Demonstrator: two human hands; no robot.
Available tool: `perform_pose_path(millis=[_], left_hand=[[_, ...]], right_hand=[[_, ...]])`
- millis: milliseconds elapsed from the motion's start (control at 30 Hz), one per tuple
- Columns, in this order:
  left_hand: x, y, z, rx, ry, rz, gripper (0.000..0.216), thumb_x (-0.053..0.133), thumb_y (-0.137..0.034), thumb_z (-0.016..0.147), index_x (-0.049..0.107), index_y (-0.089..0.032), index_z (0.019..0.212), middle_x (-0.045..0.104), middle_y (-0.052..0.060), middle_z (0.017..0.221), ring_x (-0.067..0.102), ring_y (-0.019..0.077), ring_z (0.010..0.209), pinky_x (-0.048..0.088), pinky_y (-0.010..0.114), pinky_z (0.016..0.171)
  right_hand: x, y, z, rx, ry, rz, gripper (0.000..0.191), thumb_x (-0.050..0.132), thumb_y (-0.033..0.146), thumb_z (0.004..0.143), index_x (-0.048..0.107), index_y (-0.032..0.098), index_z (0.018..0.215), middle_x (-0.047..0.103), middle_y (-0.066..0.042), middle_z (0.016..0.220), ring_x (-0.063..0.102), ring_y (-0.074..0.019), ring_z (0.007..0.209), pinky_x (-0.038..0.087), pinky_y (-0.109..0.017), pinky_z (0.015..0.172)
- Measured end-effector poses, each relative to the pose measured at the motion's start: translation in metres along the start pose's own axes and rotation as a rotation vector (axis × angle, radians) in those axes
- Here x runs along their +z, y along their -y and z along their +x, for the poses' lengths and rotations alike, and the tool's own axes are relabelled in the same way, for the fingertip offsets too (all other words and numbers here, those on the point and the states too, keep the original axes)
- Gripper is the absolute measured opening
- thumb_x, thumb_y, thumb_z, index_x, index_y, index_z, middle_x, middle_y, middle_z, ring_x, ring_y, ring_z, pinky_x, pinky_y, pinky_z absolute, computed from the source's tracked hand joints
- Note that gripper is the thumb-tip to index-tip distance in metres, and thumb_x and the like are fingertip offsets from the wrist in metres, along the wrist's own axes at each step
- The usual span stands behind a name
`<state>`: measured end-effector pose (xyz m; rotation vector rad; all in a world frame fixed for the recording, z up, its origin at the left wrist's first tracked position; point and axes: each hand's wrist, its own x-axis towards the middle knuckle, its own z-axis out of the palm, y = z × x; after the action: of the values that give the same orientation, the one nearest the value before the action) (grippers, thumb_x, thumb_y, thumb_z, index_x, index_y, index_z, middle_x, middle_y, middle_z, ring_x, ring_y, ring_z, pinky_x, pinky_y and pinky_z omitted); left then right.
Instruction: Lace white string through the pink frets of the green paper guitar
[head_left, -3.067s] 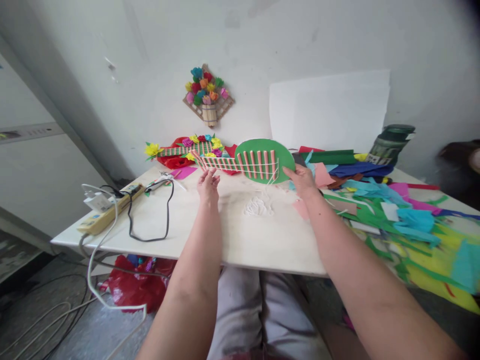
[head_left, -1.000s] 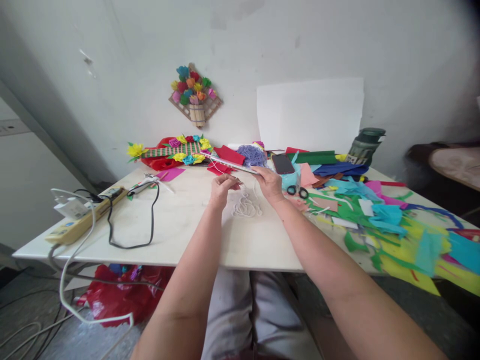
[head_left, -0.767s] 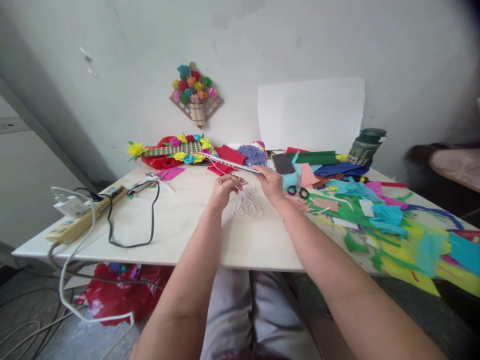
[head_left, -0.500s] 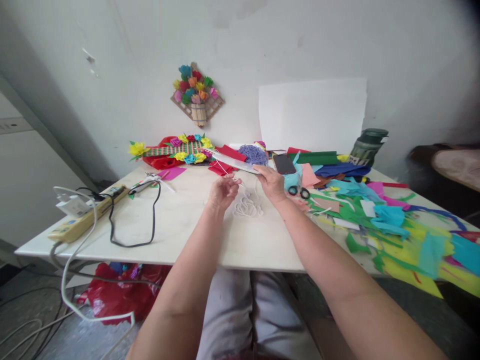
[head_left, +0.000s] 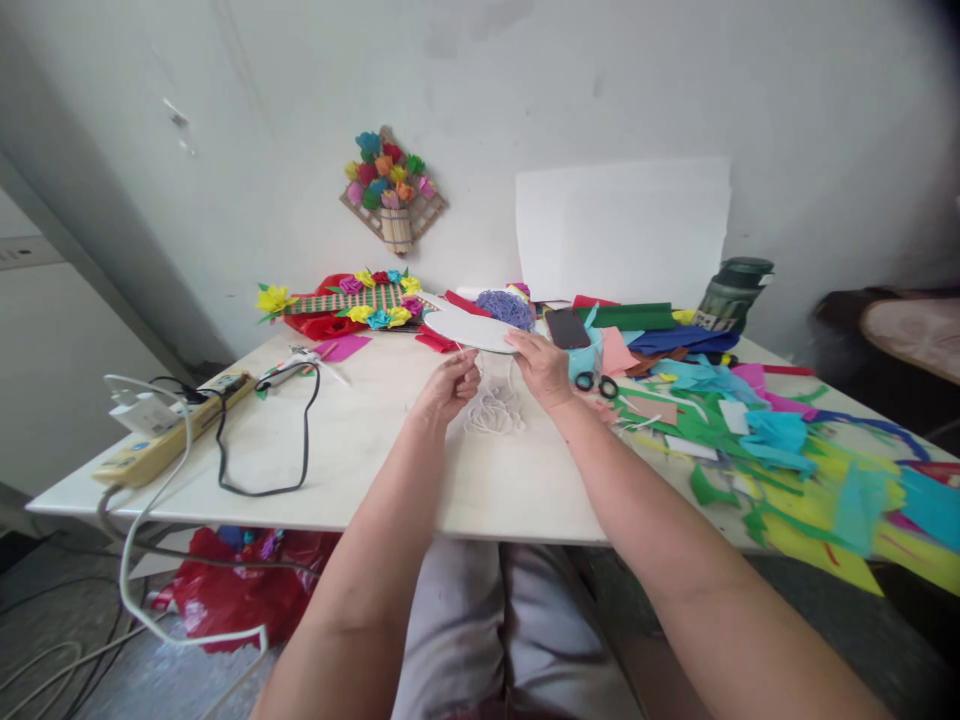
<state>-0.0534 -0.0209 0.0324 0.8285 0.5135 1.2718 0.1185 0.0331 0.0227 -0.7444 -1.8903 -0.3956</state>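
My right hand (head_left: 541, 366) grips the right end of a flat white card cutout (head_left: 469, 328) with a rounded body and a narrow tip pointing left. The cutout is held above the table, its face tilted up toward me. My left hand (head_left: 450, 385) is closed in a pinch on thin white string just below the cutout's lower edge. From there the string runs up to the cutout. A loose coil of the white string (head_left: 495, 412) lies on the table beneath and between my hands.
Black-handled scissors (head_left: 596, 384), a phone (head_left: 568, 328) and many coloured paper scraps (head_left: 780, 440) lie on the right. A dark green bottle (head_left: 735, 295) stands behind them. A power strip (head_left: 176, 430) with cables sits at left. A flower-decorated craft (head_left: 352, 300) lies at the back.
The cutout has turned from nearly edge-on so its white face shows. My left hand has shifted slightly, still on the string. My right hand keeps its grip.
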Motion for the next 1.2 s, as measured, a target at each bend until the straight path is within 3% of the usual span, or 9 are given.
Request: perform_pose_path(millis=[233,367,467,567,767,967,1200], left_hand=[[-0.0008,0.004,0.0019,0.069,0.077,0.193,0.022,0.067,-0.025,0.068,0.056,-0.012,0.081,0.034,-0.007,0.043,0.019,0.0007,0.034,0.009,0.014,0.034],[0.0037,0.0042,0.0008,0.171,-0.051,0.275,0.03,0.07,-0.033,0.064,0.056,-0.014,0.084,0.046,-0.004,0.054,0.032,0.0014,0.039,0.013,0.014,0.035],[0.0055,0.0052,0.001,0.227,-0.116,0.306,0.031,0.073,-0.032,0.059,0.053,-0.015,0.074,0.054,-0.001,0.068,0.045,0.0028,0.048,0.019,0.014,0.036],[0.0044,0.0066,0.002,0.214,-0.064,0.283,0.031,0.072,-0.031,0.059,0.049,-0.015,0.071,0.056,0.0,0.069,0.046,0.0032,0.045,0.017,0.015,0.035],[-0.0008,0.0068,0.004,0.203,-0.006,0.195,0.033,0.071,-0.025,0.063,0.052,-0.015,0.088,0.049,-0.004,0.052,0.039,0.0031,0.04,0.02,0.014,0.036],[-0.0006,0.0049,0.0022,0.146,0.03,0.264,0.025,0.069,-0.028,0.065,0.058,-0.011,0.08,0.042,-0.005,0.048,0.03,0.001,0.037,0.014,0.015,0.035],[0.0011,0.0032,-0.0011,0.178,-0.004,0.215,0.024,0.071,-0.023,0.059,0.05,-0.013,0.064,0.057,0.003,0.074,0.047,0.0041,0.052,0.021,0.014,0.037]], right_hand=[[-0.0002,-0.0045,0.0008,0.068,-0.062,0.035,0.028,0.04,0.025,0.087,0.063,0.02,0.102,0.066,-0.005,0.104,0.061,-0.0183,0.095,0.047,-0.031,0.084],[0.0002,-0.0057,0.0,0.065,-0.045,0.037,0.028,0.04,0.025,0.087,0.062,0.022,0.103,0.066,-0.004,0.105,0.061,-0.0183,0.096,0.048,-0.032,0.084],[0.0013,-0.0047,-0.0008,0.047,-0.021,0.025,0.028,0.04,0.025,0.087,0.063,0.021,0.103,0.066,-0.004,0.106,0.06,-0.018,0.097,0.047,-0.031,0.085],[0.0019,-0.0036,-0.001,0.03,-0.014,0.015,0.027,0.041,0.024,0.087,0.063,0.021,0.102,0.066,-0.004,0.105,0.06,-0.0174,0.097,0.047,-0.03,0.085],[0.0011,-0.0023,-0.0004,0.034,0.004,0.016,0.027,0.041,0.023,0.087,0.063,0.021,0.103,0.066,-0.005,0.105,0.06,-0.0176,0.097,0.047,-0.03,0.084],[-0.0005,-0.0009,0.0004,0.038,-0.004,0.011,0.027,0.041,0.027,0.087,0.063,0.02,0.1,0.067,-0.005,0.102,0.061,-0.0177,0.094,0.048,-0.029,0.082],[-0.0008,-0.0022,0.0,0.034,-0.029,-0.002,0.028,0.039,0.028,0.088,0.064,0.02,0.1,0.067,-0.005,0.101,0.062,-0.0174,0.092,0.048,-0.029,0.08]])
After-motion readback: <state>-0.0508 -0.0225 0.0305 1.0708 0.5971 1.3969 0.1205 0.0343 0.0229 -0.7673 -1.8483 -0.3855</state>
